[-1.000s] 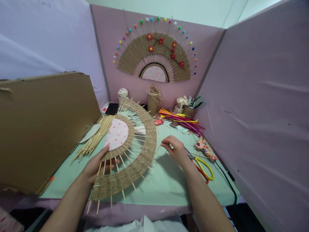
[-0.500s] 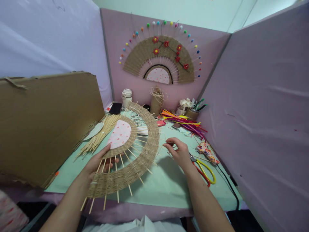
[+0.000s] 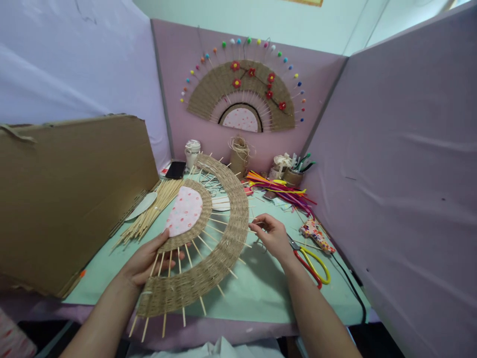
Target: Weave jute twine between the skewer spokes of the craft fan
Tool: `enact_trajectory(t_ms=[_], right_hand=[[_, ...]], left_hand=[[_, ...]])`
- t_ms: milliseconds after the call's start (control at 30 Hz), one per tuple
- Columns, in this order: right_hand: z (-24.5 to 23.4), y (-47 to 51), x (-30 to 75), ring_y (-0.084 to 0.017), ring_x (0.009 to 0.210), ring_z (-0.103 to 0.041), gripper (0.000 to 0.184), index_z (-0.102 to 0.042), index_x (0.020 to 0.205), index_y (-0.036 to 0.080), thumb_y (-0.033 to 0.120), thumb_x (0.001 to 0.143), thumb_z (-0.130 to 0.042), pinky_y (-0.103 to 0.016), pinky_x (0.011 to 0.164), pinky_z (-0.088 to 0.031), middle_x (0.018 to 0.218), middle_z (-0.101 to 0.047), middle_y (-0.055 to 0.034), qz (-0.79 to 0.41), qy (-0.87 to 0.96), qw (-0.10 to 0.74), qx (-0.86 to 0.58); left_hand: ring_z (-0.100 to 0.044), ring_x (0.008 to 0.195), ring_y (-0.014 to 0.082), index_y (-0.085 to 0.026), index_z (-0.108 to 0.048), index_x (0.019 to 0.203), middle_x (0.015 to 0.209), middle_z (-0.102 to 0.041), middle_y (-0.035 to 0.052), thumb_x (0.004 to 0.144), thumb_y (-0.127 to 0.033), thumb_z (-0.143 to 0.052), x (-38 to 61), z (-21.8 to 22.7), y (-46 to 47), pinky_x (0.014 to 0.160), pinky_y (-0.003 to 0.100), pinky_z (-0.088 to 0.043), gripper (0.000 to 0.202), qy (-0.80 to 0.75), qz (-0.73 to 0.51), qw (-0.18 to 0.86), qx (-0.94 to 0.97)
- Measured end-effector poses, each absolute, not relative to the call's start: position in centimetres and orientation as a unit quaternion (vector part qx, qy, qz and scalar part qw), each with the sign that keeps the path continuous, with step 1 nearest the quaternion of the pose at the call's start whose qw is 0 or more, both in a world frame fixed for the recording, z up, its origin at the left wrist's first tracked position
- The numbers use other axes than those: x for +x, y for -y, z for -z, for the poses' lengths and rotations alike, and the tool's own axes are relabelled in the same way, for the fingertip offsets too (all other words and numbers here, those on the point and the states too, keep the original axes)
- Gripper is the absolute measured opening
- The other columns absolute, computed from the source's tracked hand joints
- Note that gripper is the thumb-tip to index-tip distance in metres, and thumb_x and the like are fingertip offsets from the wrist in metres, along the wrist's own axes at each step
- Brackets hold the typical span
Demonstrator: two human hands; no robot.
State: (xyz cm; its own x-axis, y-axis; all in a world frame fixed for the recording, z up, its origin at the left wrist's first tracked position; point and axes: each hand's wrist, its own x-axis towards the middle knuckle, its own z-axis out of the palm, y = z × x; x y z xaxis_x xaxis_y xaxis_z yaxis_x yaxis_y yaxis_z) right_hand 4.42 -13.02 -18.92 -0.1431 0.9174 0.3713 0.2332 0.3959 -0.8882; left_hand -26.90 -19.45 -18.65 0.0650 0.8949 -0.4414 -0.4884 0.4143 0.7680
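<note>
My left hand (image 3: 151, 258) is closed on a woven fan (image 3: 236, 219) near its inner half-circle, thumb on top and fingers underneath. Pale sticks fan out from a pink-spotted cloth centre (image 3: 184, 211) through a wide woven twine band and stick out past its rim. At the right edge of that band, my right hand (image 3: 269, 233) is closed in a pinch beside the stick ends. Whatever sits between those fingertips is too small to make out. Scissors (image 3: 313, 266) with one red and one yellow handle lie just right of my right wrist.
A finished-looking fan with red flowers (image 3: 242, 89) hangs on the pink back panel. Bundled sticks (image 3: 154, 211) and a cardboard sheet (image 3: 74, 199) are at left. Behind stand a twine spool (image 3: 238, 161) and a jar (image 3: 192, 154). Pipe cleaners (image 3: 279, 186) and a flower-patterned glue gun (image 3: 316, 236) lie right.
My right hand has come slightly left, closer to the fan's outer rim. The fan's lower end sits a little lower in view, and my left hand keeps its hold. The view has shifted slightly.
</note>
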Motion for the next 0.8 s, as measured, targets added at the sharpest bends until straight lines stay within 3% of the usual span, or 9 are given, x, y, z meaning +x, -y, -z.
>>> enact_trajectory(t_ms=[167, 433, 800], right_hand=[[18.6, 13.0, 4.5, -0.015, 0.068, -0.057, 0.018, -0.062, 0.082, 0.02, 0.038, 0.078, -0.066, -0.028, 0.065, -0.046, 0.077, -0.064, -0.0026, -0.344, 0.678, 0.493, -0.423], [18.7, 12.7, 4.9, -0.016, 0.074, -0.058, 0.013, -0.062, 0.088, 0.02, 0.032, 0.085, -0.059, -0.029, 0.072, -0.047, 0.084, -0.064, -0.0042, -0.243, 0.718, 0.506, -0.411], [19.1, 12.3, 5.2, -0.018, 0.079, -0.058, 0.007, -0.059, 0.085, 0.02, 0.024, 0.089, -0.056, -0.031, 0.072, -0.046, 0.081, -0.063, -0.005, -0.087, 0.788, 0.499, -0.35]], left_hand=[[-0.068, 0.053, 0.0199, -0.003, -0.051, 0.127, 0.084, -0.072, 0.0181, 0.094, -0.02, -0.04, -26.8, 18.3, 19.5, 0.038, 0.023, -0.054, 0.039, -0.485, -0.49, 0.69, 0.221], [-0.062, 0.039, 0.0164, 0.0, -0.051, 0.124, 0.061, -0.068, 0.0116, 0.096, -0.022, -0.036, -26.5, 17.6, 19.5, 0.036, 0.02, -0.052, 0.038, -0.512, -0.462, 0.694, 0.208], [-0.053, 0.032, 0.0107, -0.006, -0.059, 0.109, 0.054, -0.062, 0.006, 0.097, -0.034, -0.037, -26.8, 17.6, 19.2, 0.028, 0.015, -0.039, 0.038, -0.535, -0.43, 0.696, 0.213]])
